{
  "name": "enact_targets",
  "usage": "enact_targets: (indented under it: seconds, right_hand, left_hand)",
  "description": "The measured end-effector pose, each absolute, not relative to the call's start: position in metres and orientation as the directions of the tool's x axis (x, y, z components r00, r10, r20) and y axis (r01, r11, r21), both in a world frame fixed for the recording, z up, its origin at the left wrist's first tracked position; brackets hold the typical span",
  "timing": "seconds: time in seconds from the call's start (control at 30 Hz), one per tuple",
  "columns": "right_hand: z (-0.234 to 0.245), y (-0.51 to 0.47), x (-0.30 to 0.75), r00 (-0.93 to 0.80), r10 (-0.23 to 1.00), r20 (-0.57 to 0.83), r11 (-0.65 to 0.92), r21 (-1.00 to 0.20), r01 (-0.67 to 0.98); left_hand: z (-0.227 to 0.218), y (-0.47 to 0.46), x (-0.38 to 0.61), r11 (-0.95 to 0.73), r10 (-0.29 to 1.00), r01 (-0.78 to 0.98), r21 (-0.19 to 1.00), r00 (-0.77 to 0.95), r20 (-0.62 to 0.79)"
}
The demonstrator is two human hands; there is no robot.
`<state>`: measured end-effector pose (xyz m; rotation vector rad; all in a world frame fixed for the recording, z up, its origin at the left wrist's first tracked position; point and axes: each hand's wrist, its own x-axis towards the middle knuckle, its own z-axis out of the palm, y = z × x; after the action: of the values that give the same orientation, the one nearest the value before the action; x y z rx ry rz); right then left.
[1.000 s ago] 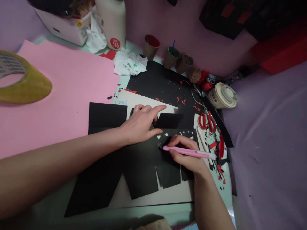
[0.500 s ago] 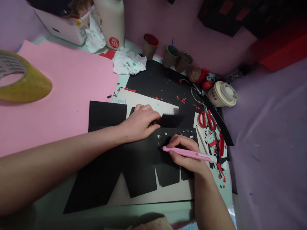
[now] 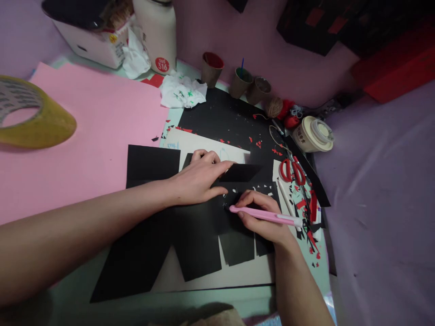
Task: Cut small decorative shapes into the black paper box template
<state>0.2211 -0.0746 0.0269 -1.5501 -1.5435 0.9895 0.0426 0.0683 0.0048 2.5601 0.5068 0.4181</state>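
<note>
A sheet of black paper point(image 3: 190, 235) with cut flaps lies in front of me on a pale board point(image 3: 251, 274). My left hand point(image 3: 199, 179) presses flat on the black paper, fingers stretched toward the small cut-out shapes. My right hand point(image 3: 261, 217) is closed on a pink craft knife point(image 3: 265, 215), its tip touching the black paper just right of my left fingertips. Small white heart-like holes show in the paper beside the tip.
Pink paper point(image 3: 91, 127) covers the left, with a tape roll point(image 3: 30, 113) on it. Red scissors point(image 3: 292, 170) and paper scraps lie right of the work. Paper cups point(image 3: 212, 68), a crumpled tissue point(image 3: 182, 90), a twine ball point(image 3: 273, 107) and a round tub point(image 3: 314, 133) sit behind.
My left index finger, stretched out a second ago, has drawn in and the hand has settled lower on the black paper. The right hand with the knife has barely shifted.
</note>
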Motion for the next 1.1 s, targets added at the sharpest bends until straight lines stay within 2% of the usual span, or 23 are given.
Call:
enact_targets:
  seconds: [0.5,0.8,1.1]
  right_hand:
    - [0.0246,-0.0757,0.2198,-0.033,0.997,-0.065,-0.042,-0.888,0.457]
    - [0.0224,-0.0759,0.2238,-0.001,1.0,-0.02,-0.019,-0.939,0.343]
    - [0.0255,-0.0744,0.2195,-0.039,0.999,-0.007,0.008,-0.934,0.357]
  left_hand:
    - [0.006,0.0673,0.0422,-0.753,0.46,0.238,0.614,0.857,0.232]
    - [0.0057,0.0671,0.0422,-0.748,0.468,0.247,0.616,0.854,0.226]
    - [0.0061,0.068,0.0414,-0.756,0.465,0.244,0.607,0.854,0.235]
